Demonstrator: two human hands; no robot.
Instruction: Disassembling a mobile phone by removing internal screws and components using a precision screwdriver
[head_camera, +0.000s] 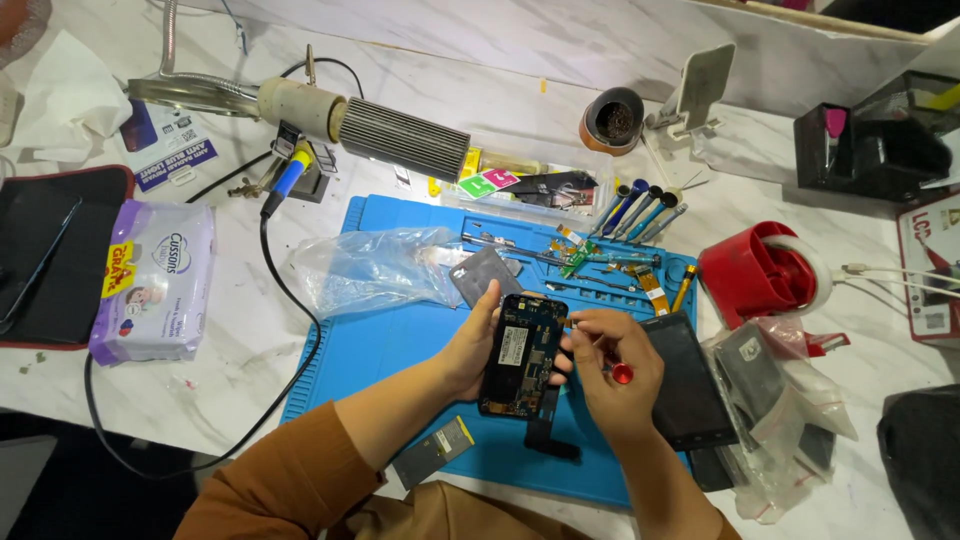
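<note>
Two hands over a blue mat (390, 345): left hand (470, 345) gripping an opened phone (522, 355), right hand (615, 375) pinching a red-capped screwdriver (620, 373).

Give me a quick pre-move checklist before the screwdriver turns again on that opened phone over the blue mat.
1. Opened phone steadied: ok, the left hand grips its left edge.
2. Tool in hand: ok, the right hand holds a red-capped screwdriver.
3. Tip seated on a screw: cannot tell, the fingers hide the tip.
4. Work over the blue mat: ok.
5. Space beside the right hand: not ok, a dark screen panel lies right against it.
6. Loose parts near the phone: not ok, a small battery and flex strips lie scattered on the mat.
</note>
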